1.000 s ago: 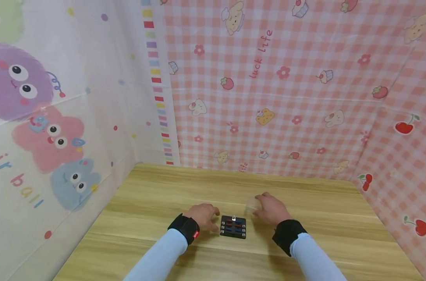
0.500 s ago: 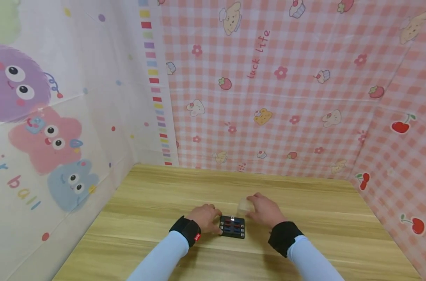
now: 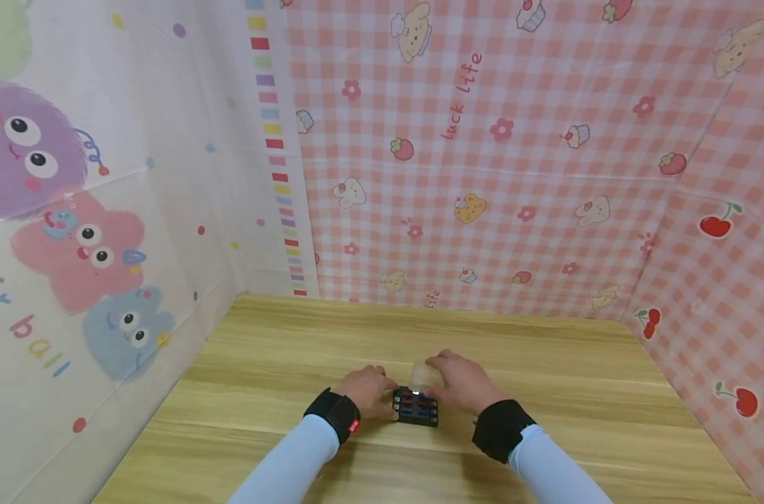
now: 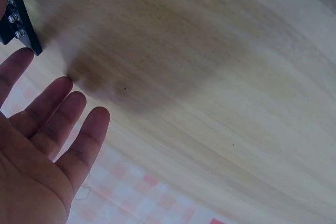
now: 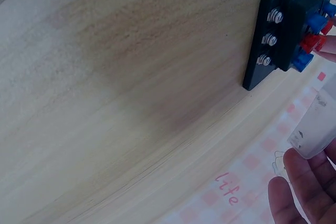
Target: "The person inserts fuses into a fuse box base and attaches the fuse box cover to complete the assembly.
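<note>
A black fuse block (image 3: 416, 418) with red and blue blade fuses lies on the wooden table. Silver screw terminals (image 5: 269, 39) run along its side. My left hand (image 3: 364, 393) holds the block's left end between thumb and index finger; the other fingers stretch away from it in the left wrist view. Over the block's far side, my right hand (image 3: 462, 383) holds a clear plastic cover (image 3: 421, 376) by its right side. In the right wrist view the cover (image 5: 314, 129) is tilted and apart from the fuses, partly cut off by the frame edge.
The wooden tabletop (image 3: 281, 336) stretches around both hands. A pink checked cloth (image 3: 382, 231) hangs behind it and continues on the right. At the left hangs a white cloth (image 3: 187, 175) with cartoon figures.
My right hand has moved left with the clear cover, from beside the fuse block to above its far side. The left hand has closed in from beside the block onto its left end.
</note>
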`<state>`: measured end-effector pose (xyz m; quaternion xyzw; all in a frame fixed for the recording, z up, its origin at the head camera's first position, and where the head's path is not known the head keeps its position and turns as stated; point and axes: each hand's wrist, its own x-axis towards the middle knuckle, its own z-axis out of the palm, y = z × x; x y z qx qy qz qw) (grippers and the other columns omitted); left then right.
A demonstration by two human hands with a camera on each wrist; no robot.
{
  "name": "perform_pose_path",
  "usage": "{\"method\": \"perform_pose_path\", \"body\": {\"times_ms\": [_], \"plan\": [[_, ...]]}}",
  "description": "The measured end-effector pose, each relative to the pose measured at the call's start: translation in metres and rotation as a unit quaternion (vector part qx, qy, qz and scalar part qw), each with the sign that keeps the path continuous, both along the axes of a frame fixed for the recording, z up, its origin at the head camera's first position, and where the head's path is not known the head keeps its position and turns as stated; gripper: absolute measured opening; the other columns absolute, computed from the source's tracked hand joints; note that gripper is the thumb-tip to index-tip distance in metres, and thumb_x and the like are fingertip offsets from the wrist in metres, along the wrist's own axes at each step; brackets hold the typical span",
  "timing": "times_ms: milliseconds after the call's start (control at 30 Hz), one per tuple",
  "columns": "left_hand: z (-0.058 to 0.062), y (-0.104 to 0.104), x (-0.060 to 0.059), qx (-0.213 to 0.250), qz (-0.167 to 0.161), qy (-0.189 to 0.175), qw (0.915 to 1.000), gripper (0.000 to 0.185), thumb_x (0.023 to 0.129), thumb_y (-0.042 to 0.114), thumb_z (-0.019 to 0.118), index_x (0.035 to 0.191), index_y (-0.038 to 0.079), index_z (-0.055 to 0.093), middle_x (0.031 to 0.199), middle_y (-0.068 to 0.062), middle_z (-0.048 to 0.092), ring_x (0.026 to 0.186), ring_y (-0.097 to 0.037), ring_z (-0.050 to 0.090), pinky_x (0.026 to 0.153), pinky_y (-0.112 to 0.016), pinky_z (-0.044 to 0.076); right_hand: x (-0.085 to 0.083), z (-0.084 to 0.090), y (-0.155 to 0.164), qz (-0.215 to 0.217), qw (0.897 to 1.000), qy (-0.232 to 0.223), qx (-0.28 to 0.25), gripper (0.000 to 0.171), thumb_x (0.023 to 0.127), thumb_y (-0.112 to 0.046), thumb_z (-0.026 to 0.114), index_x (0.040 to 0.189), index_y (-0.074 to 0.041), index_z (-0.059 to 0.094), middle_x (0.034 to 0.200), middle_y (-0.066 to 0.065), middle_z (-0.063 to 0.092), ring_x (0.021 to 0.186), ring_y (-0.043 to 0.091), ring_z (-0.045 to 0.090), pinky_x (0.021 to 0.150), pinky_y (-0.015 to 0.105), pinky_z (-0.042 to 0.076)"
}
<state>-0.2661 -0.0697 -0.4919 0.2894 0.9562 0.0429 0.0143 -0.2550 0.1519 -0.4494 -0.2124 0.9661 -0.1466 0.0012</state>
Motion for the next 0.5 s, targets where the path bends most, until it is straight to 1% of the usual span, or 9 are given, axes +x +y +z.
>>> {"method": "perform_pose_path", "body": {"times_ms": [200, 367, 500], "plan": [[-0.0010, 0.0006, -0.0016, -0.003, 0.001, -0.002, 1.0000, 0.052, 0.076, 0.051, 0.081, 0.119, 0.022, 0.073, 0.093, 0.001, 0.059, 0.084, -0.015, 0.054, 0.072, -0.033, 0.050, 0.0028, 0.0004, -0.0032, 0.015, 1.000, -0.005, 0.008, 0.052, 0.083, -0.033, 0.081, 0.125, -0.006, 0.065, 0.114, 0.008, 0.062, 0.099, 0.024, 0.062, 0.091, 0.045, 0.050], [0.0021, 0.0021, -0.0014, -0.011, 0.008, -0.018, 0.9997, 0.051, 0.077, 0.050, 0.081, 0.119, 0.022, 0.073, 0.095, 0.001, 0.059, 0.086, -0.015, 0.054, 0.074, -0.034, 0.051, 0.0061, 0.0003, -0.0052, 0.028, 0.999, -0.011, 0.015, 0.052, 0.083, -0.033, 0.081, 0.125, -0.007, 0.066, 0.115, 0.008, 0.063, 0.099, 0.024, 0.062, 0.088, 0.045, 0.051], [0.0055, 0.0033, -0.0001, -0.015, 0.012, -0.031, 0.9993, 0.049, 0.079, 0.048, 0.081, 0.120, 0.023, 0.073, 0.096, 0.001, 0.060, 0.086, -0.015, 0.054, 0.075, -0.034, 0.051, 0.0087, 0.0008, -0.0068, 0.033, 0.999, -0.024, 0.013, 0.052, 0.083, -0.032, 0.081, 0.126, -0.008, 0.065, 0.116, 0.008, 0.062, 0.095, 0.022, 0.061, 0.086, 0.044, 0.051]]}}
